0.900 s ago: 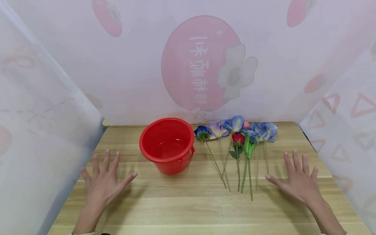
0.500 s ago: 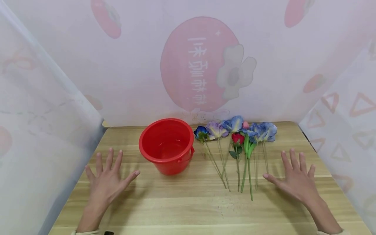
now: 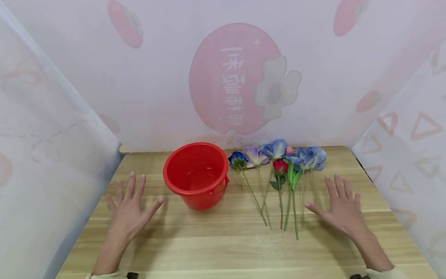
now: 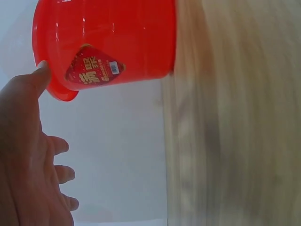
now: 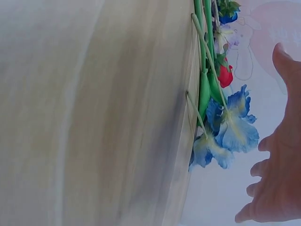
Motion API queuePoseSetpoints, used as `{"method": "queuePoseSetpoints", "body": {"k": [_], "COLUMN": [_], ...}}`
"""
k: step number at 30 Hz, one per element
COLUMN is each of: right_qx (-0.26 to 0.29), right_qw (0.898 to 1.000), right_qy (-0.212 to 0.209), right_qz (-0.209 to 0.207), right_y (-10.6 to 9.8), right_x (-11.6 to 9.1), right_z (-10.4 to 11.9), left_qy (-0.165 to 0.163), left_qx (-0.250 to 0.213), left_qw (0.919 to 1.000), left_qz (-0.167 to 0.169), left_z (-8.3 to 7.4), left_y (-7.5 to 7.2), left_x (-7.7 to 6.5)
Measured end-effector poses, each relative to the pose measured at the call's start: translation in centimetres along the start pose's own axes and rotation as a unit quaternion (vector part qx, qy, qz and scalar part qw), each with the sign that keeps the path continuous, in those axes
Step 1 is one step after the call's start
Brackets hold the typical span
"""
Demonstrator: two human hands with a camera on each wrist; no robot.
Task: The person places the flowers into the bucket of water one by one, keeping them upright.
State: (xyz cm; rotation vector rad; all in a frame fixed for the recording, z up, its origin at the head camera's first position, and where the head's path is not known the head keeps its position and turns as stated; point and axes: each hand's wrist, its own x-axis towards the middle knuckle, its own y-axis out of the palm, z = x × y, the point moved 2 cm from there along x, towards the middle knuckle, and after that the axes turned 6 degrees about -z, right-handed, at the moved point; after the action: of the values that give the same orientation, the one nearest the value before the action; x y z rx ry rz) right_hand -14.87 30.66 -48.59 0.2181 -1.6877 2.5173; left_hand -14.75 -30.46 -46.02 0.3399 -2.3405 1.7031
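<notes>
Both hands are free. The left hand point(image 3: 127, 215), fingers and thumb spread, hovers over the left part of the worktop point(image 3: 209, 254); the right hand point(image 3: 341, 211) is spread the same way towards the right edge. Neither pinches or presses anything. The left thumb points at the red bucket point(image 3: 195, 200) across a gap, and the right thumb lies just beside the nearest flower stems.

The bucket stands upright left of centre, near the far edge, mouth up, with a sticker point(image 4: 95, 67) on its wall. It looks like thin plastic: probably light, stiff and a little slippery, best taken by the rim with thumb inside and fingers outside.

To its right, heads along the far edge and stems towards the near edge, lie a dark blue flower point(image 3: 237, 159), a purple flower point(image 3: 256, 155), a red rose point(image 3: 280, 166), a pink bud point(image 3: 289, 150) with green leaves point(image 3: 296, 179), and several blue flowers point(image 3: 317, 158). They seem artificial and very light, with soft petals that could crush and thin, springy stems. A fingertip pinch mid-stem should suit each; some stems cross at left, so neighbours may drag along.
</notes>
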Motion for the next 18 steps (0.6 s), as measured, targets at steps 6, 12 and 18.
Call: {"method": "queuePoseSetpoints", "body": {"k": [6, 12, 18], "right_qx": [0.032, 0.054, 0.086], "right_qw": [0.999, 0.998, 0.996], "right_qy": [0.005, 0.022, 0.019], "right_qz": [0.002, 0.012, -0.005], "right_y": [0.5, 1.1, 1.4], "right_x": [1.0, 1.7, 2.5], "right_z": [1.0, 1.5, 1.7], "left_qy": [0.013, 0.016, 0.010], "left_qx": [-0.059, -0.100, -0.136], "left_qw": [0.9980, 0.9944, 0.9892], "left_qz": [-0.017, -0.031, -0.053], "left_z": [-1.1, -2.2, -2.9], "left_y": [0.2, 0.2, 0.6], "left_x": [0.7, 1.7, 2.3]}}
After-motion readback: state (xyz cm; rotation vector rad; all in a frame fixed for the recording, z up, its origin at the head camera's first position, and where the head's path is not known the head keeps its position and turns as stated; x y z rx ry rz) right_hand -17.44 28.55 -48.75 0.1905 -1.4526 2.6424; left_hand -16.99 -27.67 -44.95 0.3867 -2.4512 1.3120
